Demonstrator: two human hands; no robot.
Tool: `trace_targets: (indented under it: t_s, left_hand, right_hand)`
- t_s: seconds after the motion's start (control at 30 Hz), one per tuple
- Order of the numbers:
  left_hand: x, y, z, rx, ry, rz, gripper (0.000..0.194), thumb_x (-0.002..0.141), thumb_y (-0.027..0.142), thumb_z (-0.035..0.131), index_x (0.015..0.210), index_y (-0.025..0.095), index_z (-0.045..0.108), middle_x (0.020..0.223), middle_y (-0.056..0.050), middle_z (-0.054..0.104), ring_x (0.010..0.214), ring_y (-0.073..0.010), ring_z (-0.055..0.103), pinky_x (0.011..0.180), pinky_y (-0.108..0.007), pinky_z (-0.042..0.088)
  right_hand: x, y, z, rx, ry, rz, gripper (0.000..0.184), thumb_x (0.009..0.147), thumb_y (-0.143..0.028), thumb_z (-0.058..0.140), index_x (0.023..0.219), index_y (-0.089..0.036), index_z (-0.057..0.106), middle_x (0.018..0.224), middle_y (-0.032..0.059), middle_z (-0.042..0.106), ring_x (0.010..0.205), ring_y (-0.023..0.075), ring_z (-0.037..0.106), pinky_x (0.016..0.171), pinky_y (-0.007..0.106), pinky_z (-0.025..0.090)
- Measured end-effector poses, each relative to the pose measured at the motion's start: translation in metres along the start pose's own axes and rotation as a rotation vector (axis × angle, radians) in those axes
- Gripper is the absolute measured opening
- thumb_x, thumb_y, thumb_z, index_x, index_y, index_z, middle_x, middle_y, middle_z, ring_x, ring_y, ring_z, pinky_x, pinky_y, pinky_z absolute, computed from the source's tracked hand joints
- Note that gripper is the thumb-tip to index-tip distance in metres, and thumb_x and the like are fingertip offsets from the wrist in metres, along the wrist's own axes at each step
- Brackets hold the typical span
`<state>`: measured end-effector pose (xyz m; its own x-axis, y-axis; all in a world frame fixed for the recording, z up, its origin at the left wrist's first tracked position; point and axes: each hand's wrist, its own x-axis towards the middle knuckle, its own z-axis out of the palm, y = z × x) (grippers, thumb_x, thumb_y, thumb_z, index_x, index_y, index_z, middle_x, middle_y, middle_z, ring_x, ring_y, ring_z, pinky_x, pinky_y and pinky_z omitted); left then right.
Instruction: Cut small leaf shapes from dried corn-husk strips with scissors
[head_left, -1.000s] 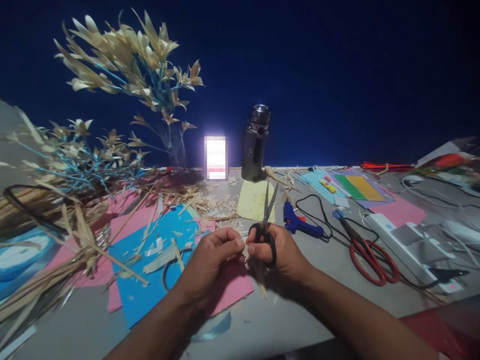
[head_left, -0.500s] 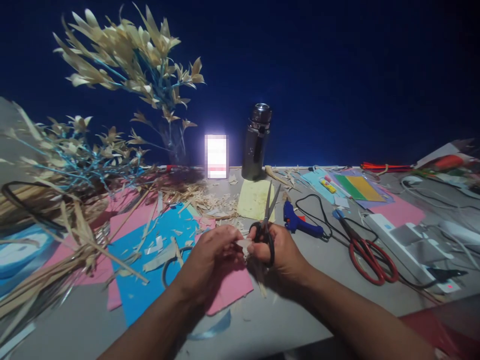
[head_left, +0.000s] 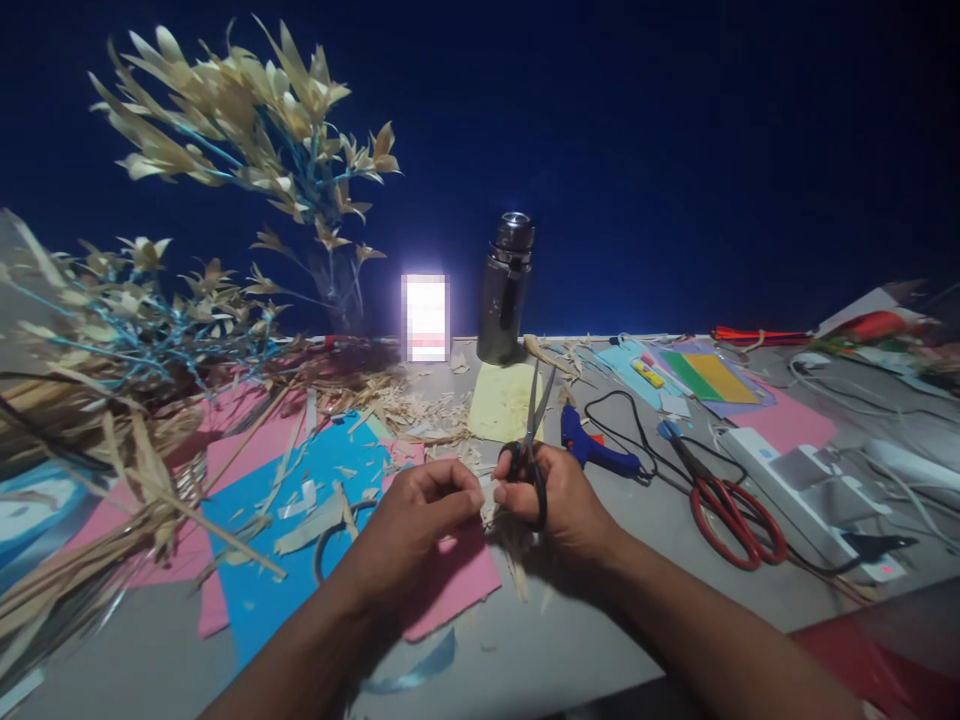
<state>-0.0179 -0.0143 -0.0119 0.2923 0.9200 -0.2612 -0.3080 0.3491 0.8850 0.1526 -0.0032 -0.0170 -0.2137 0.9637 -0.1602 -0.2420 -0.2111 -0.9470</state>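
Observation:
In my right hand (head_left: 574,510) are black-handled scissors (head_left: 537,415), their blades pointing up and slightly apart. The same hand's thumb and fingers press on a small pale scrap of dried husk (head_left: 489,505). My left hand (head_left: 424,520) is closed in a pinch, its fingertips right beside that scrap; what they hold is too small to make out. Below my hands lie a pink foam sheet (head_left: 454,590) and dried husk strips (head_left: 514,565). A blue sheet (head_left: 255,580) strewn with husk scraps is left of my left hand.
A dark flask (head_left: 504,300) stands at the back beside a bright blurred panel (head_left: 426,315). Husk flowers on blue stems (head_left: 300,150) rise at left. Rightward lie a blue glue gun (head_left: 600,452), red-handled scissors (head_left: 739,525) and a white power strip (head_left: 787,490) with cables.
My left fingertips have curled and drawn slightly back from the pale scrap. The scissors stay in my right hand. The whole view has shifted a little.

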Motion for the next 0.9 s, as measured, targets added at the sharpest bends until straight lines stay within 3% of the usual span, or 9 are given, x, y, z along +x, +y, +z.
trace_targets:
  t_s: [0.07, 0.17, 0.3, 0.4, 0.47, 0.57, 0.7, 0.9]
  left_hand:
    - [0.0, 0.004, 0.002, -0.021, 0.01, -0.006, 0.017, 0.073, 0.018, 0.079, 0.065, 0.014, 0.064, 0.056, 0.001, 0.057, 0.051, -0.0082, 0.047, 0.051, -0.02, 0.035]
    - [-0.001, 0.007, 0.007, -0.173, 0.128, 0.013, 0.019, 0.071, 0.02, 0.082, 0.066, 0.015, 0.064, 0.055, 0.002, 0.059, 0.05, -0.0088, 0.051, 0.051, -0.019, 0.041]
    - [0.0, 0.005, 0.01, -0.366, 0.268, 0.076, 0.019, 0.069, 0.021, 0.086, 0.073, 0.016, 0.067, 0.064, 0.0, 0.066, 0.058, -0.0125, 0.061, 0.058, -0.023, 0.052]
    - [0.001, 0.001, 0.011, -0.461, 0.321, 0.118, 0.015, 0.072, 0.017, 0.084, 0.075, 0.015, 0.069, 0.068, -0.002, 0.069, 0.062, -0.0119, 0.064, 0.061, -0.02, 0.054]
    - [0.002, 0.0, 0.012, -0.513, 0.356, 0.121, 0.012, 0.074, 0.012, 0.081, 0.073, 0.014, 0.069, 0.067, -0.003, 0.068, 0.062, -0.0113, 0.064, 0.061, -0.019, 0.054]
    - [0.004, 0.002, 0.015, -0.566, 0.382, 0.095, 0.011, 0.075, 0.006, 0.077, 0.072, 0.013, 0.07, 0.067, -0.003, 0.067, 0.06, -0.0108, 0.063, 0.059, -0.018, 0.054]
    - [0.004, 0.003, 0.017, -0.565, 0.383, 0.076, 0.011, 0.075, 0.005, 0.077, 0.069, 0.012, 0.071, 0.065, -0.003, 0.066, 0.059, -0.0102, 0.062, 0.059, -0.017, 0.054]
    - [0.004, 0.0, 0.017, -0.583, 0.38, 0.082, 0.01, 0.072, 0.006, 0.08, 0.068, 0.012, 0.073, 0.065, -0.003, 0.068, 0.06, -0.0113, 0.063, 0.058, -0.018, 0.054]
  right_hand:
    - [0.001, -0.001, 0.0, 0.009, 0.009, -0.014, 0.037, 0.064, -0.032, 0.089, 0.086, -0.016, 0.064, 0.068, -0.0035, 0.056, 0.056, 0.0087, 0.047, 0.051, 0.02, 0.037]
    - [0.003, 0.003, 0.0, -0.011, -0.016, -0.04, 0.04, 0.069, -0.045, 0.086, 0.083, -0.014, 0.065, 0.068, -0.0015, 0.058, 0.054, 0.008, 0.046, 0.048, 0.019, 0.033]
    - [-0.001, 0.021, 0.006, 0.006, -0.217, 0.022, 0.058, 0.079, -0.07, 0.068, 0.076, -0.013, 0.064, 0.063, 0.0015, 0.058, 0.048, 0.0089, 0.046, 0.045, 0.021, 0.031]
    - [-0.006, 0.034, 0.012, -0.025, -0.306, 0.072, 0.059, 0.083, -0.072, 0.062, 0.075, -0.013, 0.061, 0.058, 0.0008, 0.058, 0.042, 0.0073, 0.041, 0.041, 0.02, 0.026]
    - [-0.008, 0.038, 0.016, -0.074, -0.326, 0.084, 0.059, 0.083, -0.073, 0.062, 0.076, -0.014, 0.059, 0.059, 0.0008, 0.058, 0.044, 0.0078, 0.043, 0.042, 0.02, 0.029]
    - [-0.009, 0.037, 0.021, -0.135, -0.328, 0.071, 0.061, 0.077, -0.076, 0.066, 0.076, -0.015, 0.057, 0.061, -0.0001, 0.056, 0.049, 0.0086, 0.046, 0.047, 0.021, 0.035]
    - [-0.008, 0.035, 0.024, -0.158, -0.305, 0.06, 0.064, 0.069, -0.078, 0.07, 0.074, -0.017, 0.053, 0.06, -0.0027, 0.049, 0.048, 0.0078, 0.041, 0.046, 0.021, 0.034]
    - [-0.007, 0.038, 0.022, -0.171, -0.288, 0.04, 0.061, 0.07, -0.074, 0.073, 0.075, -0.016, 0.054, 0.06, -0.0032, 0.048, 0.05, 0.0081, 0.04, 0.047, 0.021, 0.035]
